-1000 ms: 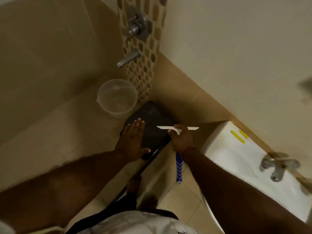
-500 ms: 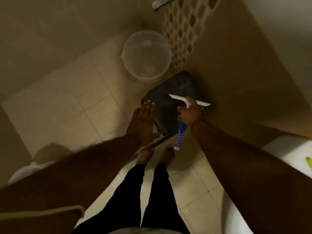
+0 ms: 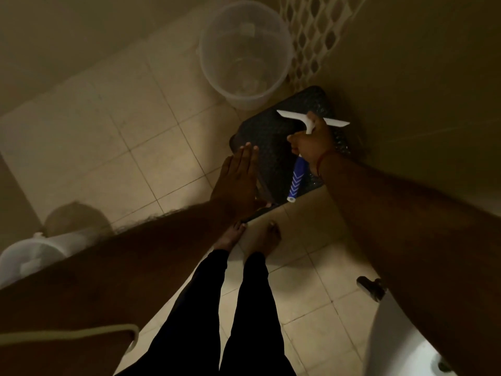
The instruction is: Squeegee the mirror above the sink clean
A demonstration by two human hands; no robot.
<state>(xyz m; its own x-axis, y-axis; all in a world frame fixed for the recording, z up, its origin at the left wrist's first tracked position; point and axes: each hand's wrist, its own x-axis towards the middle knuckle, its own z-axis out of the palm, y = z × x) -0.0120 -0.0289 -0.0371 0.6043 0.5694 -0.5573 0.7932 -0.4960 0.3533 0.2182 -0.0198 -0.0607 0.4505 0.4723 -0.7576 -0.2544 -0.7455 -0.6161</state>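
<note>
1. Over the dark stool (image 3: 273,137) by the wall: squeegee (image 3: 311,123) in right hand (image 3: 311,146), fingers wrapped tight round the neck just below the blade.
2. Left hand (image 3: 238,180) flat, fingers straight and together, holding nothing.
3. Likely light, stiff plastic; blade edge soft. Best gripped on the blue handle (image 3: 296,180), possibly slick if wet.
4. Long axis: handle toward the feet, blade crosswise at the far end.
5. Mirror out of view.

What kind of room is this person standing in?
Most likely a small bathroom: pale floor tiles, a clear plastic bucket standing by the wall, and the white rim of a sink at lower right. The right hand grips a squeegee.
</note>
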